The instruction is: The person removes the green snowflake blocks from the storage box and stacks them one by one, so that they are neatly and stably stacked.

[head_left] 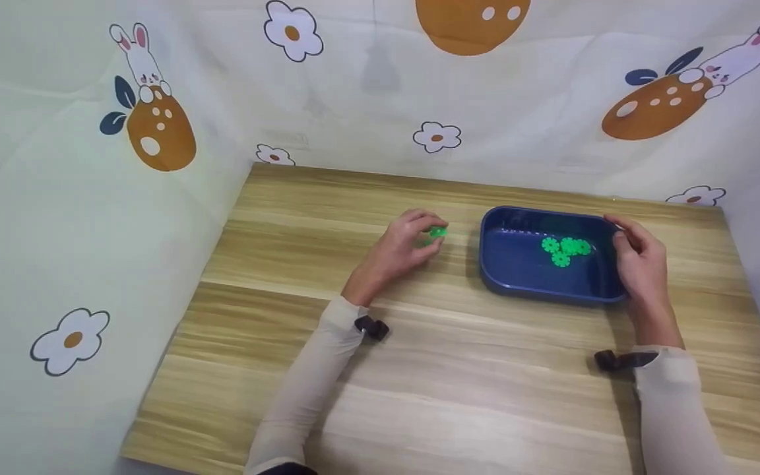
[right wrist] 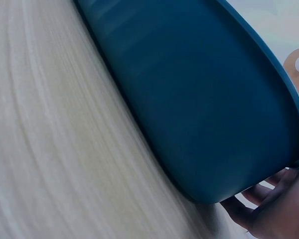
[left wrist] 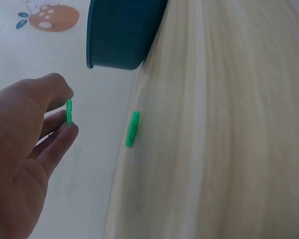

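Between thumb and fingers, my left hand pinches a small green notched plastic disc, held left of a dark blue tray. Another green disc lies on the table below that hand in the left wrist view; the hand mostly hides it in the head view. Several green flower-shaped discs lie together inside the tray, right of its middle. My right hand grips the tray's right end, with the thumb at the rim. In the right wrist view its fingers show against the tray's outer wall.
The wood-grain table carries the tray near its back edge. A pale cloth with rabbits and flowers hangs behind the table and along its left side. Dark wrist bands are worn over both beige sleeves.
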`<state>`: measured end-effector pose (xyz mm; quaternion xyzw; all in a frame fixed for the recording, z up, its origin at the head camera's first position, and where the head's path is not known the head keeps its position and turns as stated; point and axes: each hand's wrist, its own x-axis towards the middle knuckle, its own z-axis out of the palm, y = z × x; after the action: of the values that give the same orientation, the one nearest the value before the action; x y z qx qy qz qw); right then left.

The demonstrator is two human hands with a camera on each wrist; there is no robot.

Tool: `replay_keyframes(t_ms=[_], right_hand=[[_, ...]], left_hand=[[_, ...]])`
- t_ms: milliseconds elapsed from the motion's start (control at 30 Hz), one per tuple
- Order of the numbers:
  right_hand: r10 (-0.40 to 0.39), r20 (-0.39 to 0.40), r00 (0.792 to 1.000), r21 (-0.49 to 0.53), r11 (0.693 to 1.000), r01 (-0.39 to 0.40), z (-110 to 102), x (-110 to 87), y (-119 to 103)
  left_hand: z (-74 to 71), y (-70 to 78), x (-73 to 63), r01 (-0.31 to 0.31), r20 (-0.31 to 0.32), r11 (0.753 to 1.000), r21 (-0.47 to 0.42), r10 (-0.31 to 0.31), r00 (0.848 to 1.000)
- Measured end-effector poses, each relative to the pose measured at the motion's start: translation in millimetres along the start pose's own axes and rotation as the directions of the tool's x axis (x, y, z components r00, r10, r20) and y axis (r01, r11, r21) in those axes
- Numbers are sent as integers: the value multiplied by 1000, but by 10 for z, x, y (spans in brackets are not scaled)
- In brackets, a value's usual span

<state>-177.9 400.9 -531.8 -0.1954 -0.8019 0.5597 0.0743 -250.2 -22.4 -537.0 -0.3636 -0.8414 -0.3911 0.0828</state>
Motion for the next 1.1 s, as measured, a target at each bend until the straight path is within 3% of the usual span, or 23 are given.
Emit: replay_keyframes(t_ms=[267, 533, 867, 1100], right_hand=[[-34, -29, 999, 25, 999, 34, 27, 4, 4], [-53, -47, 997, 59, 997, 56, 43, 23, 30], [-58, -49, 997, 34, 998, 59, 30, 18, 33], [-58, -47, 997, 21, 998, 59, 29, 25, 34]], left_hand=[[-8, -119, -57, 41, 111, 999, 2, -41, 993], [8, -173, -62, 53, 251, 998, 31, -59, 966], [15, -196, -49, 44, 296, 999, 9, -45, 954], [25, -193, -45, 66, 331, 997, 31, -73, 941]])
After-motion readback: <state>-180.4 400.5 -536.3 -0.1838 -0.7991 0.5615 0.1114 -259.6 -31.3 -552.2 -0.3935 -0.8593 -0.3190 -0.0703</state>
